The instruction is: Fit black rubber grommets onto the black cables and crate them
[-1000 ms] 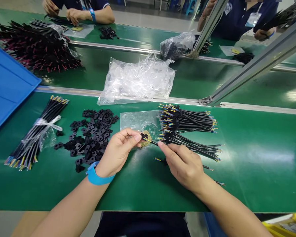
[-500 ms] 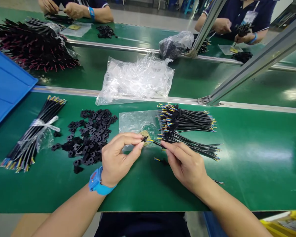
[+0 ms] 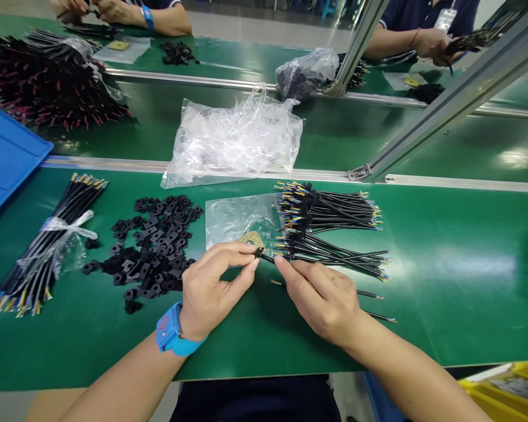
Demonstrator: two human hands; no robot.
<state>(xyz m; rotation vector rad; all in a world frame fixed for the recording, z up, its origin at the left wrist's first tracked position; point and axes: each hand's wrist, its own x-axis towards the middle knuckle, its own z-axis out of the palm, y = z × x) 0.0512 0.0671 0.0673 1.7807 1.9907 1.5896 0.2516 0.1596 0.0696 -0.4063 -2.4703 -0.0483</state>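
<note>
Between the thumb and forefinger of my left hand [image 3: 217,287] is a small black grommet-like piece [image 3: 259,252]. My right hand [image 3: 323,296] pinches a black cable [image 3: 269,258], whose end meets that piece; the coloured wires at this end are hidden now. Left of my hands lies a pile of similar black pieces [image 3: 158,237]. Beyond my right hand, cables with black pieces fitted near one end [image 3: 343,208] lie in stacks. A sponge-like yellow pad [image 3: 251,239] rests on a clear plastic sheet [image 3: 222,220] behind my fingertips.
A tied cable bundle [image 3: 48,243] lies at the left, near a blue bin [image 3: 9,152]. Clear plastic bags [image 3: 235,138] rest on the metal rail at the back. A metal post [image 3: 449,99] slants across the right. Two other people work across the bench.
The cable has moved up against the black piece, and the yellow wire end between them is no longer visible. My right hand has shifted slightly left; the camera view has shifted a little.
</note>
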